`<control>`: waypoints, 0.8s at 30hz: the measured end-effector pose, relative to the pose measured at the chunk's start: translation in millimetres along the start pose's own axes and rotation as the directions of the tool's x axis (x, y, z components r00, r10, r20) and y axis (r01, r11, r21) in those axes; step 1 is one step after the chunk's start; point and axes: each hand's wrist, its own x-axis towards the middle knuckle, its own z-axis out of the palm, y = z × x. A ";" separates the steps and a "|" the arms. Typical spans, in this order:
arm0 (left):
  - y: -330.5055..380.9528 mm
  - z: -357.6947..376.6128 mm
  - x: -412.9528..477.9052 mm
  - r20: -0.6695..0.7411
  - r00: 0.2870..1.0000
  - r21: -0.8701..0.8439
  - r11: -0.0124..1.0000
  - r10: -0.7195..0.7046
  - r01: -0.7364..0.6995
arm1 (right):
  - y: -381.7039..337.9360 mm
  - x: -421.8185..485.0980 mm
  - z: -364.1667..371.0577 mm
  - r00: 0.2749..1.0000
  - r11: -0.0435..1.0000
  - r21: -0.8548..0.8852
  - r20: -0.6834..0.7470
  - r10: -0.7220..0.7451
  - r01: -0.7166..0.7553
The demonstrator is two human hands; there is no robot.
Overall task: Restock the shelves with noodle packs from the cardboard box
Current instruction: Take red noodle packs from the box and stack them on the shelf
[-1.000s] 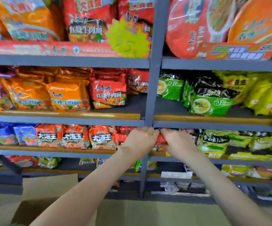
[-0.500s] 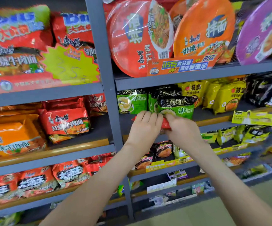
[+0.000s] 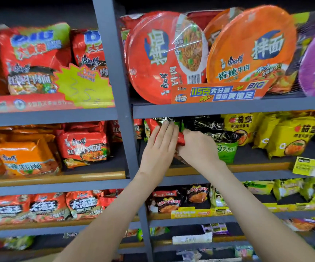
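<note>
A red noodle pack [image 3: 181, 139] is held between both my hands at the left end of the second shelf [image 3: 247, 168], just right of the grey upright post [image 3: 122, 129]. My left hand [image 3: 160, 146] lies flat against the pack's left side, fingers pointing up. My right hand [image 3: 196, 148] grips its right side. Most of the pack is hidden behind my hands. Green and black noodle packs [image 3: 219, 133] stand right behind it. The cardboard box is out of view.
Red and orange packs [image 3: 84, 144] fill the shelf left of the post. Large round noodle bowls [image 3: 164, 59] stand on the shelf above. Yellow packs [image 3: 289, 135] are to the right. Lower shelves hold several more packs [image 3: 171, 203].
My hands carried the red pack upward from a lower shelf level to the second shelf right of the post. The view tilted up and the box dropped out of sight.
</note>
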 end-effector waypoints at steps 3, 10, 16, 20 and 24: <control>-2.7 2.8 -1.0 0.049 0.997 0.051 0.997 -0.067 0.064 | 2.0 17.5 10.2 0.998 0.994 0.106 0.057 0.013 -0.018; -7.6 15.7 1.7 0.266 0.946 0.021 0.982 -0.186 0.187 | 9.9 60.3 37.8 0.954 0.930 0.359 0.296 -0.035 -0.077; -5.8 1.6 4.0 0.421 0.895 -0.033 0.984 -0.147 0.177 | 8.6 76.4 47.7 0.944 0.953 0.302 0.319 -0.087 -0.014; -15.3 -0.4 -12.6 0.338 0.941 -0.120 0.991 -0.011 0.055 | 10.6 78.8 50.6 0.950 0.949 0.315 0.297 -0.097 -0.002; -26.4 -11.8 -31.8 0.107 0.989 -0.237 0.968 0.105 -0.077 | 11.8 78.5 49.4 0.937 0.939 0.343 0.335 -0.094 -0.028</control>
